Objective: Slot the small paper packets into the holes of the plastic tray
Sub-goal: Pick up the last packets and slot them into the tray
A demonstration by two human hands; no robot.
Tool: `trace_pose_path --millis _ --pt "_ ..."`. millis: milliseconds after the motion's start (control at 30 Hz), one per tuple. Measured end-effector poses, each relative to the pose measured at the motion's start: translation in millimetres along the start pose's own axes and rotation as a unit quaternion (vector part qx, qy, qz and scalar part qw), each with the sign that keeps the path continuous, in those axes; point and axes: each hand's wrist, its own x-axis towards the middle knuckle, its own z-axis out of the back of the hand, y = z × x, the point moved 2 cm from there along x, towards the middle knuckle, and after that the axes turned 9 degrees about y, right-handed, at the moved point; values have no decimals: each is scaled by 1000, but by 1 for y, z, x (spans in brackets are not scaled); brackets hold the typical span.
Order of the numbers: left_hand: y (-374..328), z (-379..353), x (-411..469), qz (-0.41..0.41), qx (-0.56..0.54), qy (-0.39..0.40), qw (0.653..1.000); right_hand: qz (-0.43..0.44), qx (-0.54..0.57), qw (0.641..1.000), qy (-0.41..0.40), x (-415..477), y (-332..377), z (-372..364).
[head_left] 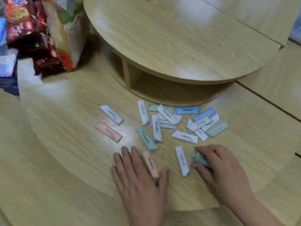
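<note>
pink folded paper packet (pixel 150 163), long axis running away, touching flat, straight-fingered left hand (pixel 140 181); right hand (pixel 223 168) fingers (pixel 205 150) pinch teal paper packet (pixel 199 158); plastic tray unseen.

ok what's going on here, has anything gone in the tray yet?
A person works bare-handed at a wooden surface. The right hand curls round a green packet. The left hand lies flat, with a pink packet between its forefinger and thumb. The other loose packets, white, blue, green and pink, lie scattered just beyond the hands. No plastic tray is in view, so no slotting shows yet.
</note>
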Motion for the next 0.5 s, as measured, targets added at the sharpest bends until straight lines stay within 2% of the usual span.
trace_pose_path --millis 67,133,267,367,500 --pt "0 -1 3 -30 -24 -62 997 -15 26 999 -21 0 9 -3" --pt "1 -1 9 -63 -27 -91 993 -22 37 998 -41 1 13 -9" --pt "15 8 18 -88 58 -124 987 -2 44 995 -86 1 19 -19" --pt "20 18 25 -89 119 -115 982 -4 68 992 -109 12 18 -7" --pt "18 22 34 -129 119 -77 981 43 54 992 -101 41 9 14"
